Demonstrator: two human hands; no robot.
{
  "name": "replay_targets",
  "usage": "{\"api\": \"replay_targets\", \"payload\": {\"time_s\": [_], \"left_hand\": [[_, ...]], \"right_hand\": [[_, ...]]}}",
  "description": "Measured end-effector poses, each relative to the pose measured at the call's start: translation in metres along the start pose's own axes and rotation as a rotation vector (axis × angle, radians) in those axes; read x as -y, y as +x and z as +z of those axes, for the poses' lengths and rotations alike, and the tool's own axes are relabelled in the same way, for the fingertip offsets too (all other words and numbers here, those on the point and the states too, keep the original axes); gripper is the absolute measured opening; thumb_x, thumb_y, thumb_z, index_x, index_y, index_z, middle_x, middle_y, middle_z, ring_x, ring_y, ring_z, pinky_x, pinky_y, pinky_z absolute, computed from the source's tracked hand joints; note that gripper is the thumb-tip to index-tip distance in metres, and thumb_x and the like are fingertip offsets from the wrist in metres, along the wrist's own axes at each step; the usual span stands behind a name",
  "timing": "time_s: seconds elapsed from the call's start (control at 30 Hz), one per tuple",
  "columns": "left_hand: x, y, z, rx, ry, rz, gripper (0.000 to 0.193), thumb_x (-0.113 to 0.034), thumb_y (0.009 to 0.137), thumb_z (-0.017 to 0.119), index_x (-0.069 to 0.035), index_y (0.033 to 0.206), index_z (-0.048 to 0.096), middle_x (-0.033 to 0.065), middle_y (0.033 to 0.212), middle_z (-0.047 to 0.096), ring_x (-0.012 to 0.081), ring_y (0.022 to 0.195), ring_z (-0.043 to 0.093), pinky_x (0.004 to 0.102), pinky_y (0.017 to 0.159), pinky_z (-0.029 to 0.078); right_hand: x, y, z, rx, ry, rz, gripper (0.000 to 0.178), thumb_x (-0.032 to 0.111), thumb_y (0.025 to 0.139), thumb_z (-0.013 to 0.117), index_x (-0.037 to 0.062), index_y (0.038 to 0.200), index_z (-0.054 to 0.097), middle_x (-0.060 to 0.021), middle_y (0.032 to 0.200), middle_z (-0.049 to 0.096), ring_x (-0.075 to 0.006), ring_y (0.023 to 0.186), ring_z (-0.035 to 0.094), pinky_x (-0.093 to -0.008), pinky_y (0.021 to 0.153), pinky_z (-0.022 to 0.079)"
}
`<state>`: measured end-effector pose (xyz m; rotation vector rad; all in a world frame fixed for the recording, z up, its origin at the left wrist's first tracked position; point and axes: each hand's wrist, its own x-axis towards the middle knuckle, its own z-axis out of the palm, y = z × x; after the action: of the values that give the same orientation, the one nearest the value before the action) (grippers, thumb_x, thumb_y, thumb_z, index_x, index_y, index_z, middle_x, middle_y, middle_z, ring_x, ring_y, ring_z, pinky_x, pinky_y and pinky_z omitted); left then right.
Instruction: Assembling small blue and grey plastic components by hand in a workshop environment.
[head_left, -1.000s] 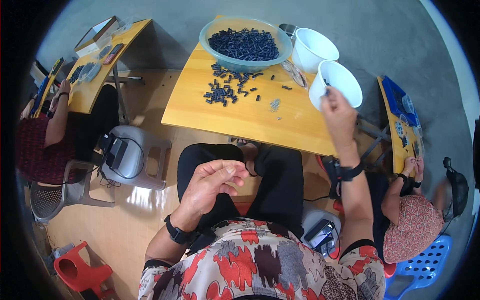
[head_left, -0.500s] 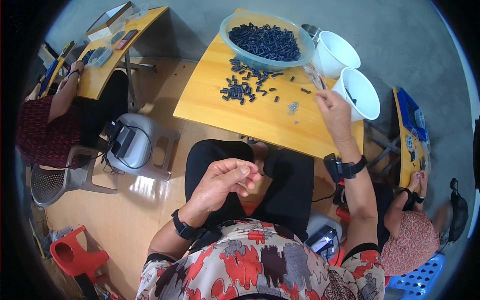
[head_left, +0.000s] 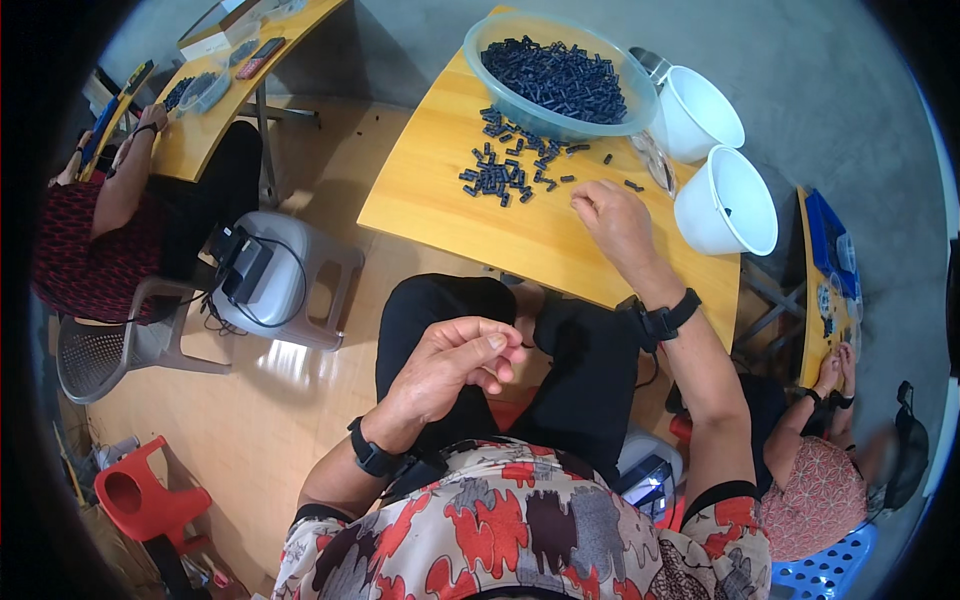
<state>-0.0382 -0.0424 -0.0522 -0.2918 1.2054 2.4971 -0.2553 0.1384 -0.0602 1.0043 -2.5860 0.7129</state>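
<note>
Over my lap, my left hand (head_left: 452,365) is closed, thumb and fingertips pressed together; whatever lies between them is too small or hidden to tell. My right hand (head_left: 617,228) hovers over or touches the wooden table (head_left: 440,225), its fingertips pinched. It covers the spot where small silvery pieces lay. To its left is a loose pile of small black plastic parts (head_left: 493,178). Behind them stands a translucent bowl (head_left: 555,125) heaped with more black parts (head_left: 550,82). Right of my hand is a white bucket (head_left: 705,230) with a dark piece inside.
A second white bucket (head_left: 675,120) and a metal cup (head_left: 648,62) stand farther back. A co-worker (head_left: 105,240) sits at another table on the left; another (head_left: 815,490) sits at the right. A grey stool (head_left: 290,265) with a black device stands left; a red chair (head_left: 150,495) is lower left.
My right hand has moved left, from beside the front bucket to where the silvery pieces were visible. My left hand keeps its pinched pose. The view has shifted slightly.
</note>
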Motion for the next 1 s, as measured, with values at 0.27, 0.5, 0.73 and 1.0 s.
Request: {"api": "replay_targets", "payload": {"time_s": [0.27,0.5,0.73,1.0], "left_hand": [[0.0,0.001,-0.004,0.006,-0.041,-0.016,0.021,-0.016,0.092,0.053,0.0,0.102,0.062,0.0077,0.089,0.065,0.0096,0.071,0.061,0.0214,0.06,0.052],[0.002,0.002,-0.009,0.002,-0.036,-0.002,0.022,-0.019,0.092,0.052,0.0,0.102,0.061,0.0099,0.09,0.065,0.0128,0.073,0.063,0.0232,0.062,0.054],[-0.003,0.001,-0.006,0.007,-0.028,0.019,0.022,-0.018,0.092,0.052,0.0,0.101,0.061,0.0099,0.09,0.065,0.0127,0.072,0.063,0.0232,0.061,0.053],[-0.008,0.001,0.012,0.016,0.017,0.104,0.02,-0.014,0.092,0.053,0.0,0.103,0.06,0.0097,0.091,0.065,0.0118,0.072,0.062,0.0228,0.061,0.053]], "right_hand": [[-0.005,0.013,0.022,0.046,-0.061,-0.076,0.008,0.016,0.08,0.057,0.0123,0.083,0.065,-0.0069,0.076,0.058,-0.0285,0.07,0.059,-0.0385,0.06,0.048],[-0.006,0.024,0.032,0.117,-0.193,-0.115,0.014,0.015,0.082,0.052,0.0098,0.084,0.065,-0.01,0.075,0.057,-0.0297,0.071,0.06,-0.0402,0.06,0.047],[0.034,-0.001,-0.013,0.167,0.425,0.252,0.01,0.007,0.083,0.057,0.0053,0.091,0.063,-0.0113,0.085,0.064,-0.0197,0.068,0.062,-0.0297,0.061,0.048],[0.082,-0.056,-0.054,0.069,0.744,0.291,0.015,-0.001,0.081,0.059,-0.0013,0.096,0.061,-0.0038,0.083,0.063,-0.0085,0.071,0.059,-0.0202,0.062,0.046]]}}
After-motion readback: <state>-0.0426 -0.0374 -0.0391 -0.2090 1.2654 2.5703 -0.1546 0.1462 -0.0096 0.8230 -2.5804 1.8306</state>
